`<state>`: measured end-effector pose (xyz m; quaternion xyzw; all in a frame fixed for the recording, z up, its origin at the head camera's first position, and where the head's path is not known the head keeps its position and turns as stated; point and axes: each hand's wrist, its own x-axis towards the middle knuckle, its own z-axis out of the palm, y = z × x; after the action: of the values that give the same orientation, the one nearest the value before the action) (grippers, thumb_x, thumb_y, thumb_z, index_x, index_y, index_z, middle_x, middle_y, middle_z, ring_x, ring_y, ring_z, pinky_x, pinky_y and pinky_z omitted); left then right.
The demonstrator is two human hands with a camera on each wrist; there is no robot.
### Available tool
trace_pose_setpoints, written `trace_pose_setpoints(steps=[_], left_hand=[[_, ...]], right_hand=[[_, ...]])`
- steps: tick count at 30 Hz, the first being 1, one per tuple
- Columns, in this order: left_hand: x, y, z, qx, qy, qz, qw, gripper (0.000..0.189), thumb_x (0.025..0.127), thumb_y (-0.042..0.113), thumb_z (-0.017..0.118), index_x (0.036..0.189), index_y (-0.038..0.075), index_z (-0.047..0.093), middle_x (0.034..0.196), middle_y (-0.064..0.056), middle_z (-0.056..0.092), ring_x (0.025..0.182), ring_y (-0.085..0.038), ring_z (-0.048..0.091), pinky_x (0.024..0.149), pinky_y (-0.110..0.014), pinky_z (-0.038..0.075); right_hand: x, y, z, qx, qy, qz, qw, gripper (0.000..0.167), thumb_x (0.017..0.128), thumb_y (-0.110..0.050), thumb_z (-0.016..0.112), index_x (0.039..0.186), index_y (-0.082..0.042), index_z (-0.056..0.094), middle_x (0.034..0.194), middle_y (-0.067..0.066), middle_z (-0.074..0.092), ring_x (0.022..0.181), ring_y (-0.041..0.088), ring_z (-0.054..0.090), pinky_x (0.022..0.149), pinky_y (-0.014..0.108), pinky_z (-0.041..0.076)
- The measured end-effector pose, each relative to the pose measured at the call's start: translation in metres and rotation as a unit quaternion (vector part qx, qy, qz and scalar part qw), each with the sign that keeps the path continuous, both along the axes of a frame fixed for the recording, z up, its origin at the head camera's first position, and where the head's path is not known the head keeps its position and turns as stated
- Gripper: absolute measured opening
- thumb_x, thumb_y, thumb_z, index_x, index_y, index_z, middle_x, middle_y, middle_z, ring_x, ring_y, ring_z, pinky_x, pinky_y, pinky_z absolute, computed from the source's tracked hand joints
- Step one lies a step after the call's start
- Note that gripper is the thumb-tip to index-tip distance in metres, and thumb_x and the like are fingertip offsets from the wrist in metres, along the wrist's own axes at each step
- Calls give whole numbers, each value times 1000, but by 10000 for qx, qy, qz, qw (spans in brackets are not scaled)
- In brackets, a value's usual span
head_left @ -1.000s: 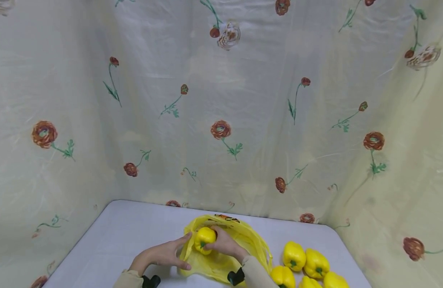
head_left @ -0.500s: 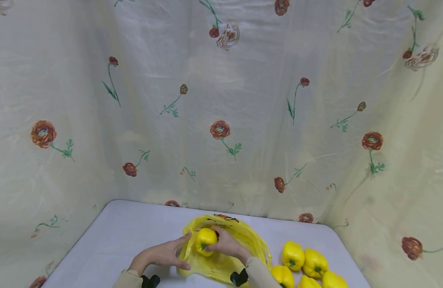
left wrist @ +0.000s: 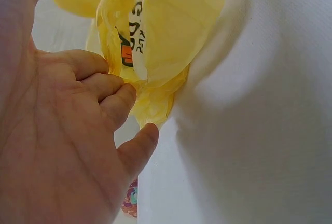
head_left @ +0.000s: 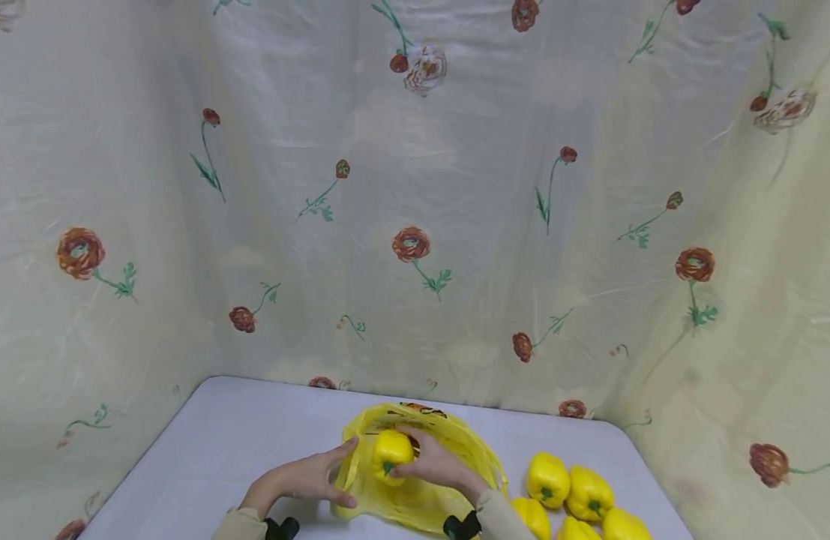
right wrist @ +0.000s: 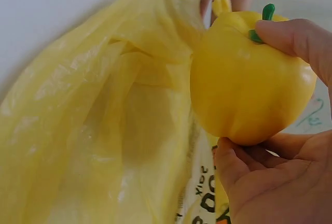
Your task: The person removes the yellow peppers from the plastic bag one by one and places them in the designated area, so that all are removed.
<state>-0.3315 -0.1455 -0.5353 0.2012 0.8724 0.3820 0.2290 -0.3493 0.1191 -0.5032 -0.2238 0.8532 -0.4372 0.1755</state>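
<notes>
A yellow bell pepper [head_left: 391,448] with a green stem is gripped by my right hand [head_left: 440,463] over the mouth of a yellow plastic bag [head_left: 394,511]. In the right wrist view, the thumb [right wrist: 290,38] lies by the stem and the other fingers support the pepper's opposite side. My left hand [head_left: 303,477] is at the bag's left edge, thumb spread from the fingers. In the left wrist view, its fingertips [left wrist: 124,95] touch the thin plastic near dark printed lettering. Part of the bag's inside is hidden behind the right hand.
Several more yellow bell peppers [head_left: 549,478] sit grouped on the white table [head_left: 253,420] to the right of the bag. A flower-printed curtain [head_left: 455,187] hangs behind the table and along both sides. Dark wrist mounts [head_left: 460,526] are strapped to both forearms.
My right hand has shifted slightly right and down with the bell pepper. The left hand and the bag stay nearly where they were.
</notes>
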Motion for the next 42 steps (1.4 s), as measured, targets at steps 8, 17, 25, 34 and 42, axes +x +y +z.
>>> trace_pose_setpoints(steps=[8, 17, 25, 34, 42], left_hand=[[3, 0, 2, 28, -87, -39, 10000, 103, 80, 53, 72, 156, 12, 15, 162, -14, 17, 146, -38, 22, 113, -63, 24], [4, 0, 5, 46, 40, -183, 9998, 105, 80, 54, 72, 156, 10, 14, 161, -15, 16, 147, -40, 19, 114, -63, 23], [-1, -2, -2, 88, 6, -212, 9997, 105, 80, 55, 72, 156, 10, 13, 161, -16, 16, 146, -41, 18, 113, -64, 23], [-8, -6, -12, 78, 72, -310, 9995, 104, 80, 59, 69, 156, 19, 11, 162, -14, 14, 147, -39, 16, 113, -63, 23], [-14, -6, -21, 119, 57, -212, 9997, 108, 76, 60, 72, 156, 17, 13, 162, -13, 15, 147, -39, 17, 114, -63, 22]], right_hand=[[19, 11, 13, -231, -20, 46, 9997, 82, 81, -27, 77, 146, 0, 36, 147, 18, 42, 132, 34, 44, 109, 54, 39], [43, 31, 30, -494, -212, 21, 9986, 83, 82, -28, 76, 149, -5, 33, 151, 17, 36, 136, 37, 39, 111, 56, 35], [67, 55, 38, -461, -428, -103, 9980, 82, 82, -28, 76, 149, -10, 33, 152, 19, 34, 137, 42, 36, 109, 59, 35], [90, 83, 42, -473, -523, -416, 9966, 84, 81, -30, 78, 150, -13, 32, 153, 19, 32, 136, 45, 35, 107, 60, 36], [100, 113, 44, -407, -474, -342, 9975, 79, 85, -28, 73, 150, -12, 31, 152, 22, 32, 137, 42, 34, 107, 59, 37]])
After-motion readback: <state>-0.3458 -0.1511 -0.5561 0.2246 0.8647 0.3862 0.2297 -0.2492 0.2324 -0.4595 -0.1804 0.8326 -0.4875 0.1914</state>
